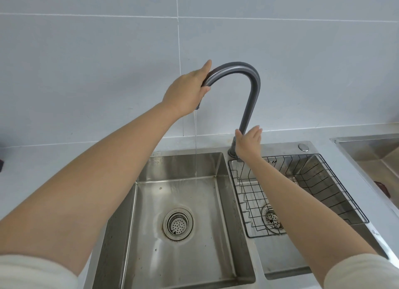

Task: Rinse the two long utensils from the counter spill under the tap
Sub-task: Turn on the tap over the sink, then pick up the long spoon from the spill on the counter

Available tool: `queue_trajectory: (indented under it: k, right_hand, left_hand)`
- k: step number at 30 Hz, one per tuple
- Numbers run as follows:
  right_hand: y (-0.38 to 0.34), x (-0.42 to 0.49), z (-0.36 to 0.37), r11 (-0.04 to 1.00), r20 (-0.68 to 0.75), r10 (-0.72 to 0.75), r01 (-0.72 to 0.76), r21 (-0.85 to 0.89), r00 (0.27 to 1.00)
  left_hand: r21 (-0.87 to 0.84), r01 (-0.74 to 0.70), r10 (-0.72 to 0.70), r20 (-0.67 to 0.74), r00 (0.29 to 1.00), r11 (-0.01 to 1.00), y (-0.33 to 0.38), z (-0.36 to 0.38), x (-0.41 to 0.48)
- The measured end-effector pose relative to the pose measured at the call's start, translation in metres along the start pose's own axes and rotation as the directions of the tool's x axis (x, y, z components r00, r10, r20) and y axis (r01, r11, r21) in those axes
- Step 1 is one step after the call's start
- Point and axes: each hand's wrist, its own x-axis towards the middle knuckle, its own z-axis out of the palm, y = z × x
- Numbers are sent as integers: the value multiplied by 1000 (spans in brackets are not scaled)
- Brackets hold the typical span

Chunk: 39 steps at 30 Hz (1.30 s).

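Observation:
A dark grey gooseneck tap point(248, 81) arches over the steel double sink. My left hand point(187, 90) grips the spout end of the tap, fingers curled round the tube. A thin stream of water point(195, 146) falls from under that hand into the left basin point(172, 191). My right hand point(248, 143) rests against the tap's base, fingers fairly straight, covering the handle area. No long utensils are in view.
The left basin has a round strainer drain point(178, 223). The right basin holds a black wire rack point(302, 191) over its own drain. Another steel basin edge point(367, 150) shows at the far right. Grey tiled wall stands behind.

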Motion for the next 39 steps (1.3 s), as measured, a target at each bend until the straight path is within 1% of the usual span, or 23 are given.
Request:
queue_trajectory:
  k: [3, 6, 8, 13, 15, 17, 19, 23, 25, 28, 32, 37, 39]
  right_hand:
    - [-11, -14, -2, 966, 22, -187, 188, -177, 982]
    - [-23, -32, 0, 897, 73, -302, 309, -315, 951]
    - [-30, -42, 1, 842, 101, -352, 361, -401, 931]
    - [-46, -65, 8, 703, 161, -426, 437, -560, 890]
    - [-53, -74, 11, 645, 175, -469, 471, -602, 866]
    - [-61, -82, 16, 600, 194, -501, 500, -624, 843]
    - [-70, -91, 23, 570, 217, -532, 535, -623, 819]
    - [-86, -109, 49, 515, 277, -586, 614, -599, 762]
    - [-93, -119, 66, 488, 324, -593, 649, -584, 737]
    - [-100, -135, 97, 462, 394, -609, 711, -531, 689]
    - [-106, -158, 143, 442, 487, -603, 773, -455, 632]
    - [-111, -187, 197, 425, 606, -573, 832, -356, 552]
    - [-113, -198, 219, 415, 650, -554, 849, -326, 520]
  left_hand:
    - [49, -14, 16, -36, 999, 999, -8, 7, -16]
    - [210, 21, -16, -24, 1000, 977, -19, 16, -38]
    - [275, 78, -77, -15, 997, 958, -26, 22, -55]
    - [332, 206, -209, -27, 977, 920, -42, 29, -98]
    - [338, 253, -252, -48, 967, 906, -50, 28, -115]
    - [310, 299, -293, -68, 954, 903, -58, 25, -132]
    - [295, 344, -338, -74, 938, 891, -68, 24, -150]
    - [345, 417, -408, -104, 907, 841, -86, 29, -192]
    - [348, 473, -460, -125, 879, 809, -94, 31, -213]
    - [335, 551, -572, -44, 819, 764, -107, 35, -249]
    - [332, 630, -656, -44, 754, 702, -129, 38, -304]
    - [338, 747, -793, -2, 609, 573, -154, 44, -366]
    - [358, 776, -842, 59, 536, 519, -161, 47, -383]
